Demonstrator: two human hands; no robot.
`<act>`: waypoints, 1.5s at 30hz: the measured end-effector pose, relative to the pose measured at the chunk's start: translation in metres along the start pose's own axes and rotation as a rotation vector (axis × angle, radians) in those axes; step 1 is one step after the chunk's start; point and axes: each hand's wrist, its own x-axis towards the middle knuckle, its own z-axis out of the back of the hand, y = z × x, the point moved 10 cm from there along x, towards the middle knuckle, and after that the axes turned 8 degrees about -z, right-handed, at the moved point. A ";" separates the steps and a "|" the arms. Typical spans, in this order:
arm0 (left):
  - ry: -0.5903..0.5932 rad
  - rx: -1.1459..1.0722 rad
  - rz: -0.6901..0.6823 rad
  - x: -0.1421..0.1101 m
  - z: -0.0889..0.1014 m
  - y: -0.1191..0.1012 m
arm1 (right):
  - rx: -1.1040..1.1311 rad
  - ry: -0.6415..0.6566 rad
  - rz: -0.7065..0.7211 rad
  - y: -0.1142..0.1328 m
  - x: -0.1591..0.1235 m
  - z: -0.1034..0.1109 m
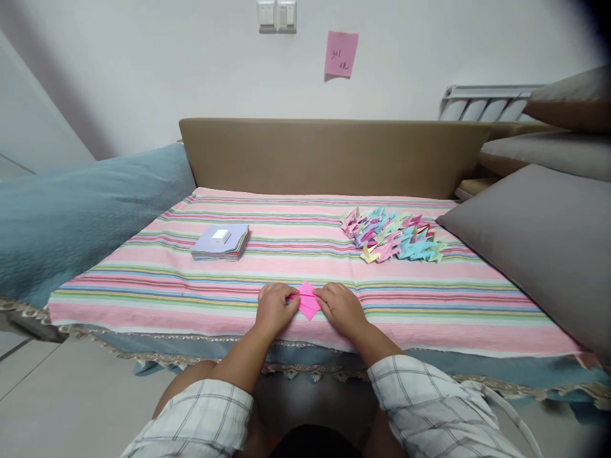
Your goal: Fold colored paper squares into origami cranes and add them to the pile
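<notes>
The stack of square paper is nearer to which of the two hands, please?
The left hand: it is right of the stack of square paper and nearer the camera. The right hand is farther right, across the pink folded paper.

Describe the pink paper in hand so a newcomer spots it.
Find the striped cloth. Near its front edge, the left hand and right hand pinch a bright pink paper diamond. It is the only paper held; the paler pink note is up on the wall.
</notes>
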 end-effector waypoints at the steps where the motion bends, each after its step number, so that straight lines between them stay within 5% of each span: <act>1: -0.001 0.003 0.020 0.000 0.000 0.002 | -0.016 0.000 0.004 0.001 0.000 -0.001; 12: 0.027 0.062 0.089 0.001 -0.002 0.007 | 0.011 -0.017 0.078 0.008 -0.001 -0.005; 45: 0.121 0.127 -0.201 0.002 -0.006 0.006 | -0.087 0.104 -0.014 0.003 0.001 -0.019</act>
